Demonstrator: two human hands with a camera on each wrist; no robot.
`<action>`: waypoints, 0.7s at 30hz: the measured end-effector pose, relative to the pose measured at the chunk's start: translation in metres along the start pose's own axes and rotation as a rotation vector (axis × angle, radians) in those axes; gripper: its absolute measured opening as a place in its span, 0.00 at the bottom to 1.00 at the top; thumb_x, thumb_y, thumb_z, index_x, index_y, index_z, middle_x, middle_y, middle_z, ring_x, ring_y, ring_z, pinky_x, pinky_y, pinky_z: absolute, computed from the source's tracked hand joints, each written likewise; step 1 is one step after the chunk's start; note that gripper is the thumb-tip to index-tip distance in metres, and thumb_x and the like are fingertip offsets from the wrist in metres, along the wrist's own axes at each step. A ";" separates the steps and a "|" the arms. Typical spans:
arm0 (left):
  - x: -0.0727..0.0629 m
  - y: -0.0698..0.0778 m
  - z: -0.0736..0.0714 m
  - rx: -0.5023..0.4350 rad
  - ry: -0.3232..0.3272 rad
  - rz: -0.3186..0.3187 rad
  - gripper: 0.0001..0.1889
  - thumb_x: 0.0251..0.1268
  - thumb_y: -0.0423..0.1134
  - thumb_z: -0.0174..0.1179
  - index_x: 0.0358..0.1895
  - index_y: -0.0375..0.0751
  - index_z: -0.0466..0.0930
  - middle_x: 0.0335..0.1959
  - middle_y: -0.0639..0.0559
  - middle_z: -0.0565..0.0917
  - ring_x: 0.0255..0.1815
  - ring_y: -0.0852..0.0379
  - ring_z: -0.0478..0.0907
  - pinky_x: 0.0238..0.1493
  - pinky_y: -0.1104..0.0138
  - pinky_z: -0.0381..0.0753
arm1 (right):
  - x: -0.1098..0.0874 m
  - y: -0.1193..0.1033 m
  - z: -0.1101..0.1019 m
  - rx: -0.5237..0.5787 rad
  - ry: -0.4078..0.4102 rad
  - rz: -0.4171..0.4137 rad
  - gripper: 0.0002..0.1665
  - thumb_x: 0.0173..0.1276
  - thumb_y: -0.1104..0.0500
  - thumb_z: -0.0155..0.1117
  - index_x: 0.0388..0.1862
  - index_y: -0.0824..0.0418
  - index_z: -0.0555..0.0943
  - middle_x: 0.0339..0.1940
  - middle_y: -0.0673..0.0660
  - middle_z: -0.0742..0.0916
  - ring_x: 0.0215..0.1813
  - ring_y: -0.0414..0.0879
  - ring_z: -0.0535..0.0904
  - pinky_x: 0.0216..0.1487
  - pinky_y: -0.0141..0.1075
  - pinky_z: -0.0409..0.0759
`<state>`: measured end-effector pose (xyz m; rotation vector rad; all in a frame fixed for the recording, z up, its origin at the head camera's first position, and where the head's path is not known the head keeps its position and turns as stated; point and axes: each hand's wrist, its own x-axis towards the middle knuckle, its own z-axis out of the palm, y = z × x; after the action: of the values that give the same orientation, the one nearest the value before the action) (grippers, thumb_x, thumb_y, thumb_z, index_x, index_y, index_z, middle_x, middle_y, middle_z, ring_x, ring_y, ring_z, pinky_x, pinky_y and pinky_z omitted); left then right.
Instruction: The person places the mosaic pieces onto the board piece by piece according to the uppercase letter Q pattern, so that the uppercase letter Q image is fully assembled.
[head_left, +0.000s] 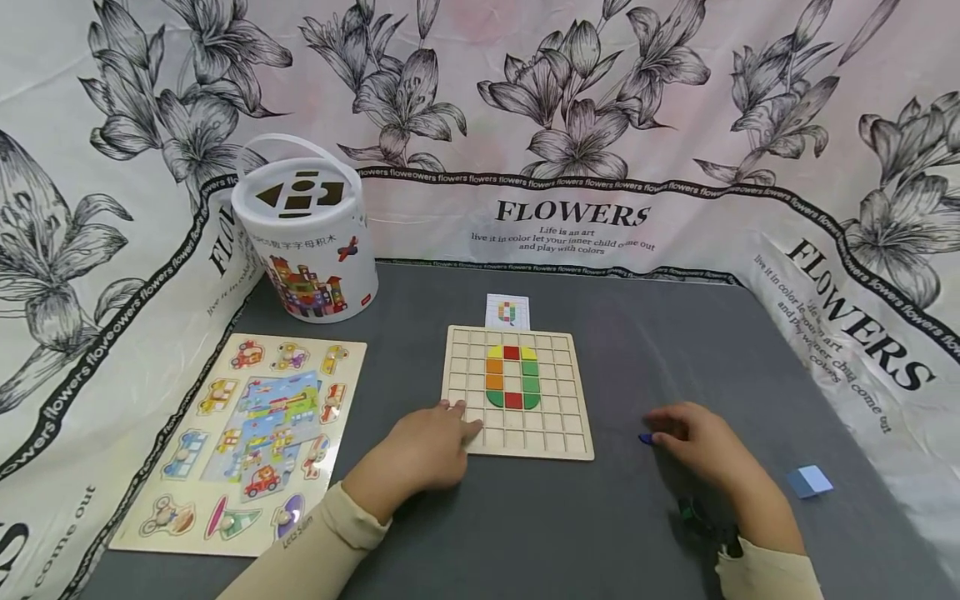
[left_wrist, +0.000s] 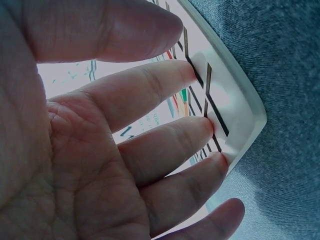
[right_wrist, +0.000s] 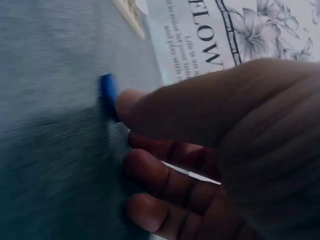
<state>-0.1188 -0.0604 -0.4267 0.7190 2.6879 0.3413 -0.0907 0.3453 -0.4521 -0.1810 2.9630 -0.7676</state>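
A wooden grid board (head_left: 528, 433) lies on the dark cloth, with red, yellow, orange and green pieces (head_left: 531, 384) set in an oval ring on it. My left hand (head_left: 431, 446) rests its fingertips on the board's near-left part; in the left wrist view its fingers (left_wrist: 172, 140) reach nearly straight to the grid. Right of the board, my right hand (head_left: 701, 442) pinches a small blue piece (right_wrist: 108, 95) between thumb and fingers, low over the cloth. The thumb covers part of that piece in the right wrist view.
A card (head_left: 507, 311) with a coloured letter pattern lies behind the board. To the left are a picture puzzle board (head_left: 187, 521) and a white handled bucket (head_left: 315, 250). A light blue block (head_left: 810, 482) sits right of my right hand. Flower-printed fabric (head_left: 570, 187) borders the dark surface.
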 end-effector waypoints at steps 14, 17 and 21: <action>0.002 -0.001 0.002 0.004 0.011 0.013 0.27 0.76 0.34 0.56 0.74 0.52 0.83 0.81 0.41 0.75 0.84 0.39 0.70 0.78 0.43 0.75 | -0.003 -0.023 0.025 0.011 0.078 0.040 0.05 0.73 0.63 0.73 0.43 0.64 0.86 0.36 0.53 0.84 0.35 0.43 0.76 0.33 0.37 0.75; 0.001 0.000 0.002 0.005 0.008 0.009 0.27 0.76 0.34 0.55 0.75 0.52 0.83 0.81 0.41 0.75 0.84 0.39 0.70 0.79 0.43 0.74 | 0.008 -0.053 0.032 0.055 0.095 -0.024 0.05 0.72 0.64 0.74 0.43 0.63 0.86 0.36 0.53 0.85 0.35 0.42 0.77 0.35 0.37 0.77; 0.000 0.001 0.001 0.000 0.002 -0.002 0.27 0.76 0.34 0.55 0.75 0.52 0.83 0.82 0.42 0.74 0.84 0.40 0.69 0.79 0.43 0.74 | 0.032 -0.093 0.047 0.102 0.031 -0.091 0.03 0.71 0.63 0.73 0.41 0.60 0.87 0.35 0.51 0.83 0.35 0.42 0.75 0.36 0.36 0.76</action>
<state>-0.1178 -0.0599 -0.4274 0.7157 2.6901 0.3411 -0.1083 0.2378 -0.4490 -0.3012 2.9530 -0.9385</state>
